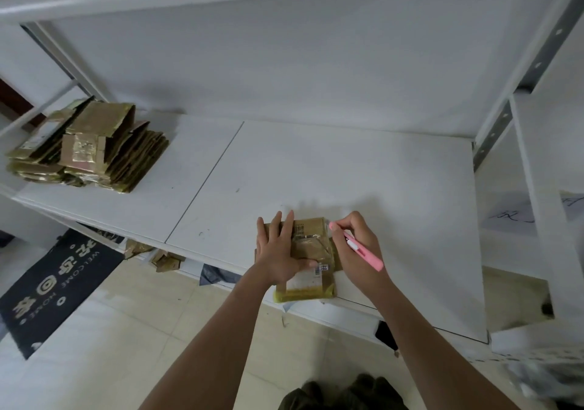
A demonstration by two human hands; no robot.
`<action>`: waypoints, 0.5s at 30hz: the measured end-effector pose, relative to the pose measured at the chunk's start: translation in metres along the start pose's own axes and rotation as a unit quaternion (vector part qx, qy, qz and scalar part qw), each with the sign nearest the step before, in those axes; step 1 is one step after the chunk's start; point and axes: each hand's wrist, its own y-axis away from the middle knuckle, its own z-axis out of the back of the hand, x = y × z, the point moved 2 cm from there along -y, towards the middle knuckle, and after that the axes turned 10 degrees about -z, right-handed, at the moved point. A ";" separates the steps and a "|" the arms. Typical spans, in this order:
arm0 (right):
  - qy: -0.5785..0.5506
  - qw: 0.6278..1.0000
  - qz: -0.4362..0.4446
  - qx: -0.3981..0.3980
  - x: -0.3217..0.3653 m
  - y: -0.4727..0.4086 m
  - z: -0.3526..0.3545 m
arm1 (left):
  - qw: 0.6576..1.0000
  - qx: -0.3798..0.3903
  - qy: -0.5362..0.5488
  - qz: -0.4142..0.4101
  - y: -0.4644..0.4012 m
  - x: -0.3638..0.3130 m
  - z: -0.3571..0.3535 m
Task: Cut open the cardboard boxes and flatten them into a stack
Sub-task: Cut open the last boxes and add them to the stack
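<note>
Small taped cardboard box (311,259) is set at near edge of white shelf (379,188), pinned under flat left hand (278,251). Pink cutter (357,247) is pinched in right hand (360,245), tip at far right corner. Judged light, stiff, tape slick; best held flat on top. 1 flattened stack (85,147) is seen far left.

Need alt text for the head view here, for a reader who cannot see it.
The left hand presses flat on a taped cardboard box at the white shelf's front edge while the right hand holds a pink cutter at its far corner. A stack of flattened boxes sits far left.
</note>
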 end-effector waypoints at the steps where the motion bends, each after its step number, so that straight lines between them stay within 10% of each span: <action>1: 0.002 1.000 -0.002 0.001 0.000 0.000 0.000 | 1.000 -0.001 0.001 0.001 0.000 0.000 -0.001; 15: 0.036 0.999 -0.001 0.014 0.006 -0.002 0.000 | 1.000 0.003 -0.012 0.004 -0.002 -0.004 0.001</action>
